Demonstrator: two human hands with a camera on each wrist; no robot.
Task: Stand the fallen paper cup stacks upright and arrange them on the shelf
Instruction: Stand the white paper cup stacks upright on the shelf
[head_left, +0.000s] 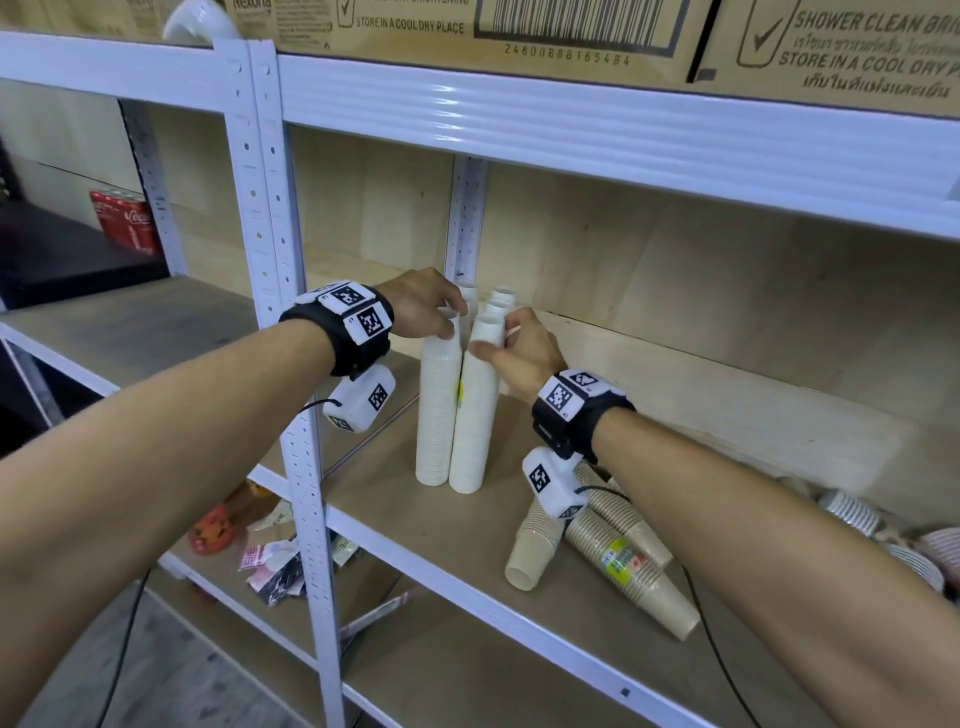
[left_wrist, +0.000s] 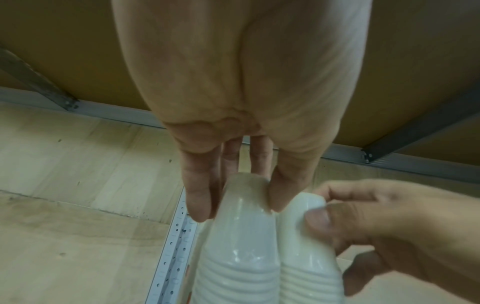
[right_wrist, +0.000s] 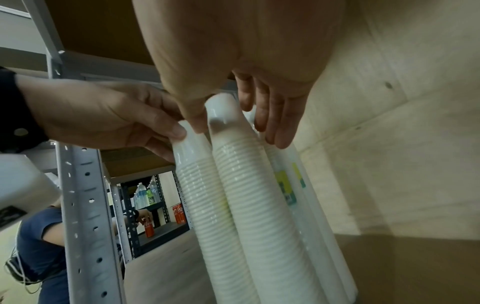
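While both arms reach into the middle shelf (head_left: 426, 551) of a white metal rack, four white paper cup stacks stand upright, mouths down, grouped near the shelf's left end close to the rear upright post (head_left: 467, 218). Of the two front stacks, the left front stack (head_left: 438, 410) and the right front stack (head_left: 475, 415) touch along their sides; two rear stacks (head_left: 500, 299) show only their tops in the head view. The left hand (head_left: 418, 306) grasps the top of the left front stack, thumb on one side and fingers on the other, as the left wrist view confirms (left_wrist: 244, 197). The right hand (head_left: 524, 348) pinches the top of the right front stack between thumb and fingers; in the right wrist view the fingers (right_wrist: 280, 123) also lie against a rear stack bearing a yellow-green label. Toward the shelf's front edge, right of the upright group, brown cup stacks (head_left: 618, 551) lie fallen on their sides, crossing one another, one with a yellow label. Further patterned cups (head_left: 852, 512) lie at the shelf's right end, partly hidden by the right forearm. Cardboard cartons (head_left: 571, 31) sit on the shelf above. Red drink cans (head_left: 127, 218) stand on the neighbouring unit to the left, and loose packets (head_left: 270, 566) lie on the lower shelf. Both wrists carry black bands with marker tags.
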